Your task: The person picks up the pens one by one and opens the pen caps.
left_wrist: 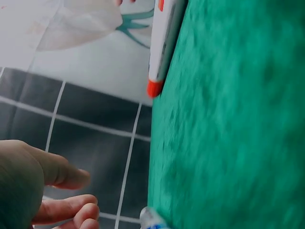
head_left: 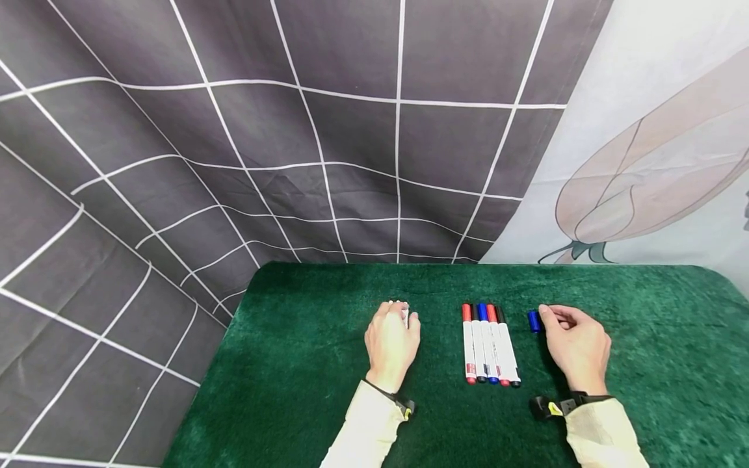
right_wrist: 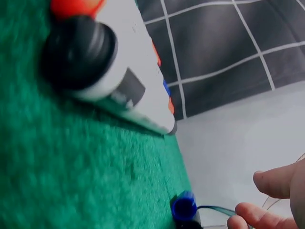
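Note:
My left hand (head_left: 392,341) is over a small white object (head_left: 405,312) that its fingers largely hide. In the left wrist view, a pale rounded end with blue print (left_wrist: 151,219) shows on the cloth, apart from the loosely bent fingers (left_wrist: 71,207). On the other side, my right hand (head_left: 576,341) is just right of a short blue cylinder, like a marker cap (head_left: 534,321). Thumb and fingers (right_wrist: 274,183) are apart with nothing between them in the right wrist view, where the blue cylinder (right_wrist: 184,207) has something black beside it.
Several white markers (head_left: 488,351) with red, black and blue caps lie side by side between the hands. They rest on a green plush cloth (head_left: 292,364) over the table. Behind hangs a dark curtain with white grid lines (head_left: 351,130), joining a pale printed panel (head_left: 632,162) at right.

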`<action>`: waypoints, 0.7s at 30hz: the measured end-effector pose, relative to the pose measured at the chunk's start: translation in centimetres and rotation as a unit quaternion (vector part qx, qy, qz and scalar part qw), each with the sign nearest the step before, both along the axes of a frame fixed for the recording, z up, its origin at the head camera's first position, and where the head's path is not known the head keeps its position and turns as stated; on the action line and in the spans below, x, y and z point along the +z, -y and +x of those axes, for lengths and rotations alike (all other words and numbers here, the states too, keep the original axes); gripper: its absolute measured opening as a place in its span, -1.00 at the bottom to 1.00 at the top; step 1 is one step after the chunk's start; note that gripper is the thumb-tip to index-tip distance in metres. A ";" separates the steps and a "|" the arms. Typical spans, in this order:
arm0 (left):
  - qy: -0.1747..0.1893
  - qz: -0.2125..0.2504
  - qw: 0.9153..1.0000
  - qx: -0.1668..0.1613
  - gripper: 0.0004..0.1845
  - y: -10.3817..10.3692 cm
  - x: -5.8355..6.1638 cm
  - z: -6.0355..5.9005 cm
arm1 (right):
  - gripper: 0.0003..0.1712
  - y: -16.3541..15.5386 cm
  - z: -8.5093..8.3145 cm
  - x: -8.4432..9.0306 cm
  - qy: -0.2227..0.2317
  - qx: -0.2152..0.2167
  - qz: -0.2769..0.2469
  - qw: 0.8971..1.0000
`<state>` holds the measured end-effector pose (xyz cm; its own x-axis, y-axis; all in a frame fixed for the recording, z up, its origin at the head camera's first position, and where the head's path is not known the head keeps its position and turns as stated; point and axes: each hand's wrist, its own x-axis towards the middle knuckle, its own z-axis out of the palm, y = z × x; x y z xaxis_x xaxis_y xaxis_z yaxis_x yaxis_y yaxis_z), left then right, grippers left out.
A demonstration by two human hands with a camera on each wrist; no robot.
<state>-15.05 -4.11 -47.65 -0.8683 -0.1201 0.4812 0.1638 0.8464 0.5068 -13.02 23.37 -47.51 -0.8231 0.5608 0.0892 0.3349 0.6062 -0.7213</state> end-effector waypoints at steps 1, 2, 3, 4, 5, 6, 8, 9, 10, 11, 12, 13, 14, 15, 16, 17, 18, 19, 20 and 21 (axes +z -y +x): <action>0.004 -0.001 1.000 -0.006 -0.85 -0.3 0.0 0.1 | -0.53 0.2 0.0 0.0 -0.004 0.004 0.000 1.000; 0.009 -0.001 1.000 -0.014 -0.84 -0.5 -0.1 0.3 | -0.53 0.4 0.1 0.1 -0.006 0.006 0.001 1.000; 0.015 -0.004 1.000 -0.023 -0.83 -0.8 -0.1 0.4 | -0.54 0.5 0.1 0.2 -0.009 0.010 0.002 1.000; 0.022 -0.006 0.999 -0.033 -0.82 -1.2 -0.2 0.5 | -0.54 0.7 0.1 0.2 -0.011 0.012 0.002 1.000; 0.030 -0.009 0.999 -0.042 -0.81 -1.4 -0.3 0.7 | -0.54 0.8 0.1 0.3 -0.013 0.014 0.003 1.000; 0.038 -0.012 0.998 -0.050 -0.80 -1.7 -0.4 0.9 | -0.55 1.0 0.1 0.4 -0.016 0.017 0.004 1.000; 0.056 -0.016 0.996 -0.065 -0.77 -2.2 -0.5 1.2 | -0.55 1.3 0.1 0.4 -0.019 0.022 0.006 1.000; 0.066 -0.018 0.995 -0.071 -0.75 -2.5 -0.5 1.3 | -0.56 1.4 0.1 0.5 -0.021 0.024 0.007 0.999; 0.075 -0.020 0.994 -0.075 -0.74 -2.6 -0.5 1.5 | -0.56 1.6 0.1 0.5 -0.025 0.026 0.008 0.999; 0.083 -0.022 0.993 -0.079 -0.72 -2.7 -0.4 1.6 | -0.57 1.8 0.1 0.5 -0.027 0.029 0.010 0.999; 0.089 -0.024 0.992 -0.083 -0.70 -2.9 -0.4 1.7 | -0.57 2.1 0.1 0.6 -0.027 0.032 0.010 0.999; 0.094 -0.026 0.991 -0.087 -0.69 -3.0 -0.4 1.8 | -0.58 2.2 0.1 0.6 -0.029 0.034 0.010 0.999; 0.096 -0.028 0.991 -0.091 -0.67 -3.0 -0.4 1.9 | -0.58 2.4 0.1 0.6 -0.031 0.036 0.011 0.999; 0.096 -0.030 0.990 -0.095 -0.66 -3.1 -0.4 1.9 | -0.59 2.6 0.1 0.7 -0.031 0.039 0.011 0.999; 0.095 -0.034 0.990 -0.098 -0.66 -3.2 -0.4 2.0 | -0.59 2.8 0.1 0.7 -0.031 0.042 0.012 0.999; 0.094 -0.036 0.990 -0.101 -0.65 -3.3 -0.4 2.1 | -0.59 3.0 0.1 0.8 -0.029 0.044 0.011 0.999; 0.093 -0.038 0.990 -0.104 -0.65 -3.4 -0.4 2.1 | -0.59 3.2 0.1 0.8 -0.027 0.047 0.010 0.998; 0.094 -0.040 0.989 -0.107 -0.64 -3.5 -0.4 2.2 | -0.59 3.3 0.2 0.8 -0.025 0.050 0.010 0.998; 0.092 -0.043 0.989 -0.110 -0.64 -3.7 -0.4 2.3 | -0.58 3.5 0.2 0.9 -0.022 0.052 0.009 0.998; 0.093 -0.047 0.988 -0.112 -0.64 -3.8 -0.4 2.3 | -0.58 3.6 0.3 0.9 -0.019 0.055 0.008 0.998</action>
